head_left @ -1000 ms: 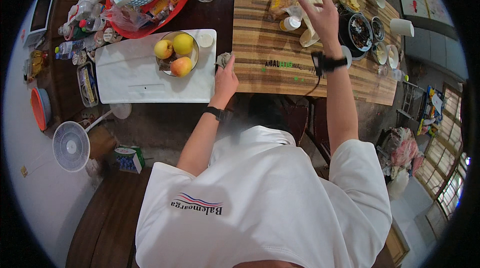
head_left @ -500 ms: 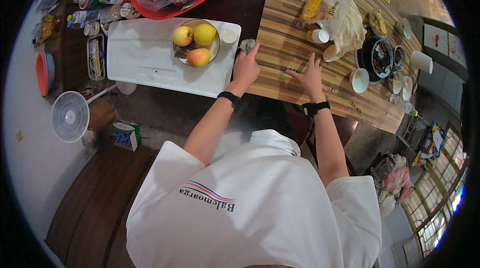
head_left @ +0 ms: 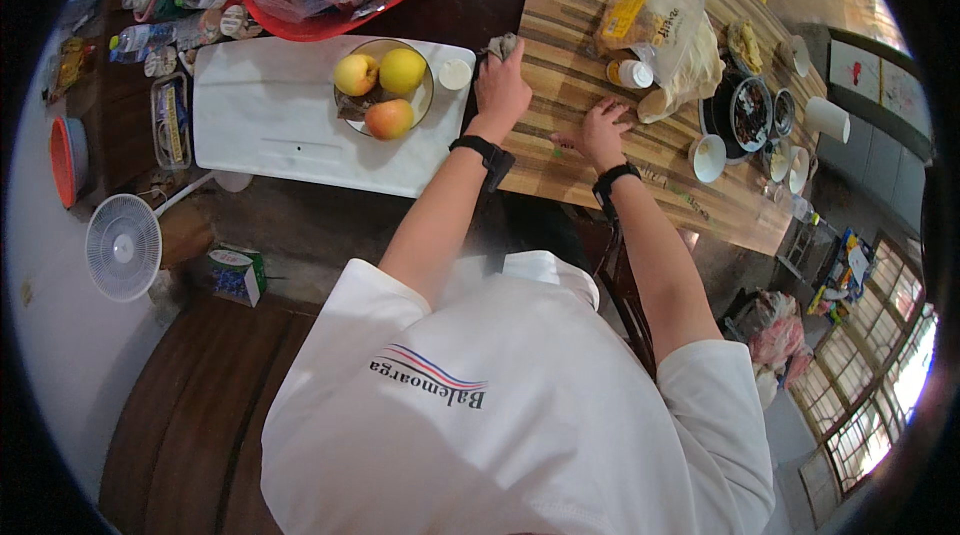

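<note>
My left hand (head_left: 503, 92) is closed on a crumpled grey cloth (head_left: 501, 46), pressed down near the left edge of the striped wooden tabletop (head_left: 560, 65). To the left of it lies a white board (head_left: 260, 110), bearing a glass bowl (head_left: 428, 100) with three yellow-red apples (head_left: 388, 120) and a small white round cup (head_left: 455, 74). My right hand (head_left: 600, 138) rests on the striped top with fingers spread and holds nothing. Just beyond it are a white-capped bottle (head_left: 630, 73) and a plastic bag (head_left: 672, 45) with something brown inside. Part of the cloth is hidden under my left fingers.
On the right stand a black pot (head_left: 724, 120), a white bowl (head_left: 707, 158), a paper cup (head_left: 827, 120) and several small dishes. A red basin (head_left: 330, 27) full of packages sits at the far left, with plastic bottles (head_left: 145, 40) beside it. A white fan (head_left: 123, 248) stands lower left.
My left hand has slid the cloth farther away from me along the tabletop edge. My right hand has shifted slightly nearer the left hand, its fingers more bent. The whole view has shifted a little.
</note>
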{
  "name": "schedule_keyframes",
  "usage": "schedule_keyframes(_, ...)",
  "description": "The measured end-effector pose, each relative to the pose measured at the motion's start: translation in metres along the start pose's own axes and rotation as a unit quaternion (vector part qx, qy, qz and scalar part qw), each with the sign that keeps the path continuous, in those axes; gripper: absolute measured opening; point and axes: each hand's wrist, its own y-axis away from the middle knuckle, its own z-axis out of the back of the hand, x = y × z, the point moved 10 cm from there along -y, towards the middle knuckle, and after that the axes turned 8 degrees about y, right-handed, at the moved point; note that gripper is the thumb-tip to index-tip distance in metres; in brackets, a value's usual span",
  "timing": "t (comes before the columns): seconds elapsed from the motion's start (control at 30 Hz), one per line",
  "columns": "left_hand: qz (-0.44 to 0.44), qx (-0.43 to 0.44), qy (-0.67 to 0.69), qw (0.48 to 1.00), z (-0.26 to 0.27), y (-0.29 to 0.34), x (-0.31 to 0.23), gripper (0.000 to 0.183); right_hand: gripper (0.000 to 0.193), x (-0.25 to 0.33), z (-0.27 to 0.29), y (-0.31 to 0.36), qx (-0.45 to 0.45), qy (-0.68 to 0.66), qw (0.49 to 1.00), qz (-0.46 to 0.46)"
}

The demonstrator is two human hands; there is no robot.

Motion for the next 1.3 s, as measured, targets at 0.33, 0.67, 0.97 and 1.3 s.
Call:
schedule_keyframes(0.33,-0.017,0.023,0.097,0.995,0.002,0.013,0.004,0.057,0.166,0.009,0.011,-0.001,0.050,0.008,0.999,-0.008)
schedule_keyframes(0.67,-0.069,0.063,0.032,0.995,-0.008,0.080,0.013,0.067,0.162,0.017,0.025,0.007,0.015,0.028,0.999,0.044)
schedule_keyframes(0.97,-0.106,-0.004,0.009,0.994,-0.002,0.072,0.008,0.076,0.159,0.015,0.021,0.006,0.008,0.016,0.999,0.041)
schedule_keyframes(1.3,0.031,0.068,-0.014,0.997,0.004,0.026,0.014,0.067,0.156,0.009,0.034,0.015,0.052,-0.061,0.996,-0.037)
